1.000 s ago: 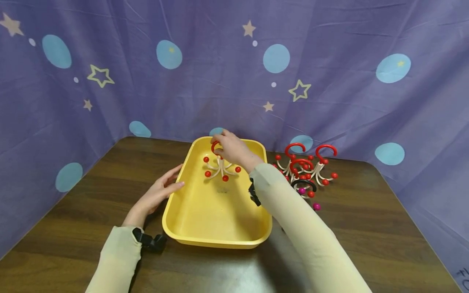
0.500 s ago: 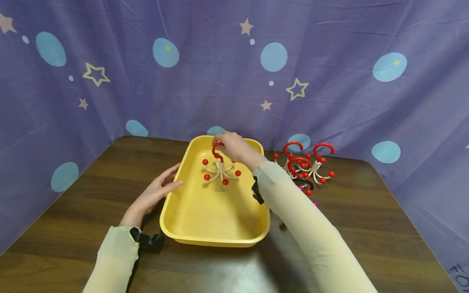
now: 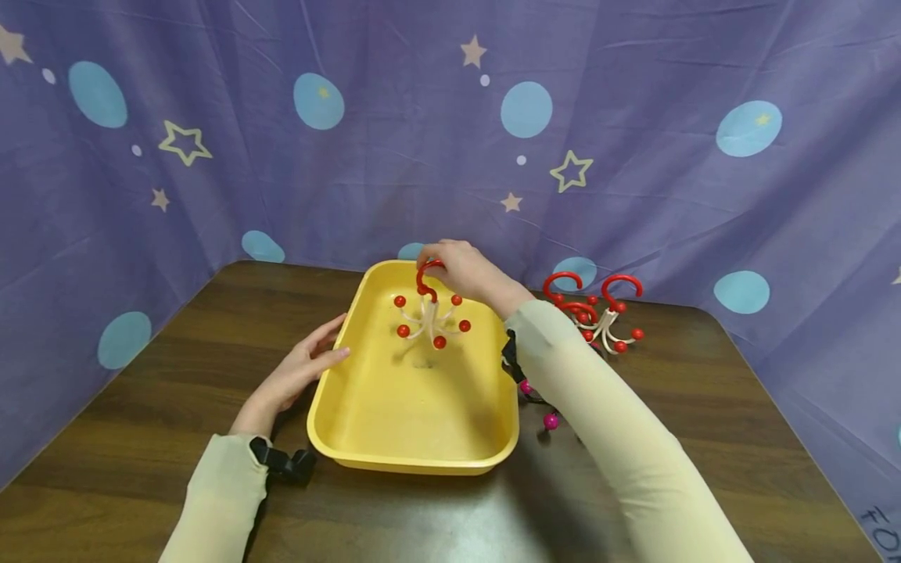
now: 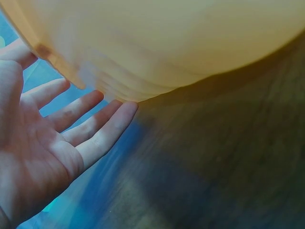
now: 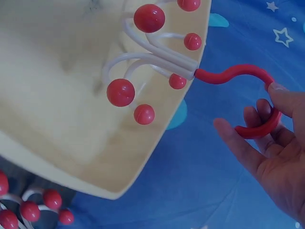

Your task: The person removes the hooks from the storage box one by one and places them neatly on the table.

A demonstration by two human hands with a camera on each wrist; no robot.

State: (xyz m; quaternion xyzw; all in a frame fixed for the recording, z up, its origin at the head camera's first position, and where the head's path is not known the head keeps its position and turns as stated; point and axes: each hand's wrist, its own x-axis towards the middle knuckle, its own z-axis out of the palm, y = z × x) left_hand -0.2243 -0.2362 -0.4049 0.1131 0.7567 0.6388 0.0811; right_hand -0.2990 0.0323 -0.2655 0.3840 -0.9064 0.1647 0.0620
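In the head view my right hand (image 3: 461, 270) grips the curved top of a red-and-white hanger hook (image 3: 432, 313). Its pale arms end in several red balls, and it hangs upright inside the far half of a yellow plastic tray (image 3: 394, 418). The right wrist view has the thumb and fingers of this hand around the red hook (image 5: 259, 71). At the tray's left side, my left hand (image 3: 299, 371) rests with its thumb at the rim. The left wrist view has its fingers, nearly straight, against the tray's outer wall (image 4: 157, 43).
Right of the tray, several similar red-topped hanger hooks (image 3: 608, 320) stand close together on the brown wooden table (image 3: 704, 407). Magenta balls (image 3: 551, 422) on dark arms show beside my right sleeve, which hides the remainder. A purple patterned curtain (image 3: 394, 172) hangs behind.
My right hand has shifted slightly up and right with the hanger hook. The right sleeve has moved right, covering some hooks and uncovering magenta balls. The left hand keeps its place on the tray.
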